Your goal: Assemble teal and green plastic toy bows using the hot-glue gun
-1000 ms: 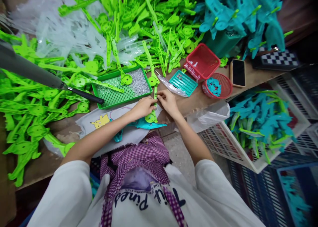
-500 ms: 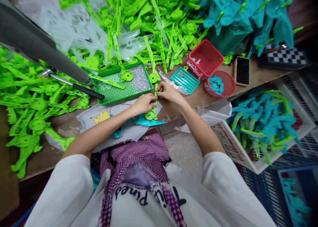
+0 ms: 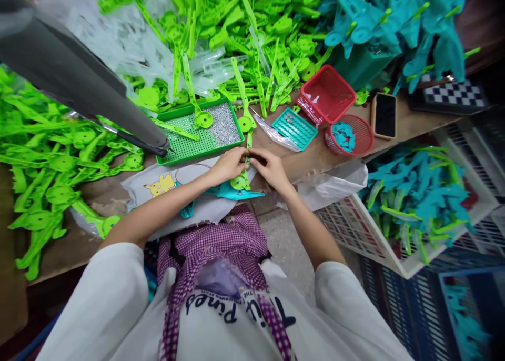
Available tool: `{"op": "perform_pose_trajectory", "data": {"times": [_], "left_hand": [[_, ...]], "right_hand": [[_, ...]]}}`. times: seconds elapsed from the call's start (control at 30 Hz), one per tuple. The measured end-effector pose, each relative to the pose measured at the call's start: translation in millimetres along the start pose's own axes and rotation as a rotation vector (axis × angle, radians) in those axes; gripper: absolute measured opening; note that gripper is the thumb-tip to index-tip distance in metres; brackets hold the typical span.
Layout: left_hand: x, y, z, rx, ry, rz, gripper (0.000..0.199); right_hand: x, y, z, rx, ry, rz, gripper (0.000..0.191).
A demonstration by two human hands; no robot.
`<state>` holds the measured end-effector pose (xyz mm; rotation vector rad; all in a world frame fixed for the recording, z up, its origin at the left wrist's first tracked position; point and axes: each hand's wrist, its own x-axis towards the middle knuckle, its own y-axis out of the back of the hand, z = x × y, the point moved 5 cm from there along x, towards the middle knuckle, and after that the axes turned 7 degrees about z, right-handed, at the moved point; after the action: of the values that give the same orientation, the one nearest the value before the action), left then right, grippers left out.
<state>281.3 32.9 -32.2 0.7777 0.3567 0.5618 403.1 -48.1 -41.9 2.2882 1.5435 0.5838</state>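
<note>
Between my hands lies a green plastic part [image 3: 240,181], over a teal piece [image 3: 232,191] on a grey cloth [image 3: 136,186] at the table's front edge. My left hand [image 3: 230,164] is closed with its fingertips at the part's upper end; what the fingers grip is too small to tell. My right hand [image 3: 269,167] touches the same part from the right, its thumb and fingers pressed towards it. Just above the hands is another green part with a round end [image 3: 245,123]. A green tray [image 3: 181,151] of small silver pieces stands behind my left hand.
Heaps of green parts [image 3: 61,163] and teal parts [image 3: 394,13] cover the back and left. A grey metal arm [image 3: 87,71] slants in over a hammer. Red baskets [image 3: 329,92], a teal tray [image 3: 295,128] and a phone [image 3: 384,115] stand right; a white crate [image 3: 406,269] is lower right.
My right hand has moved slightly down along the green part, its fingers now beside my left fingertips. The grey metal arm reaches further right over the green tray's corner.
</note>
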Motion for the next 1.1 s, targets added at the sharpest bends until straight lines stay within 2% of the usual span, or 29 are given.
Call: {"op": "perform_pose_trajectory", "data": {"times": [0.13, 0.27, 0.33, 0.47, 0.53, 0.63, 0.7, 0.8, 0.97, 1.1], "left_hand": [[0.3, -5.3, -5.0, -0.11, 0.018, 0.046, 0.039], [-9.3, 0.0, -6.3, -0.202, 0.001, -0.025, 0.04], [-19.0, 10.6, -6.1, -0.163, -0.022, -0.055, 0.035], [-39.9, 31.3, 0.8, 0.057, -0.052, -0.024, 0.025], [-48.8, 27.9, 10.6, 0.128, -0.072, -0.059, 0.026], [-60.3, 9.6, 28.6, 0.314, -0.125, -0.132, 0.03], [-66.3, -1.0, 39.0, 0.438, -0.159, -0.143, 0.034], [-72.9, -6.6, 47.8, 0.49, -0.183, -0.141, 0.037], [-83.6, 0.7, 40.0, 0.434, -0.146, -0.152, 0.044], [-90.5, 5.7, 27.2, 0.283, -0.061, -0.059, 0.035]], "right_hand": [[-0.3, -1.4, 5.9, 0.003, -0.049, -0.028, 0.034], [4.5, -1.1, 4.0, -0.002, -0.051, -0.023, 0.029], [4.4, -0.6, 1.2, -0.03, -0.031, -0.021, 0.026], [3.3, -0.4, -1.3, -0.073, -0.014, -0.036, 0.022], [3.1, -0.5, -1.0, -0.085, -0.012, -0.043, 0.022], [2.8, -0.4, 0.1, -0.095, -0.009, -0.045, 0.023], [2.0, -1.0, 0.5, -0.088, -0.004, -0.059, 0.025], [0.2, -2.7, 0.4, -0.079, 0.01, -0.081, 0.029], [-3.3, -6.0, 0.8, -0.129, -0.026, -0.058, 0.028], [-6.0, -7.9, 0.3, -0.114, -0.054, -0.033, 0.028]]}}
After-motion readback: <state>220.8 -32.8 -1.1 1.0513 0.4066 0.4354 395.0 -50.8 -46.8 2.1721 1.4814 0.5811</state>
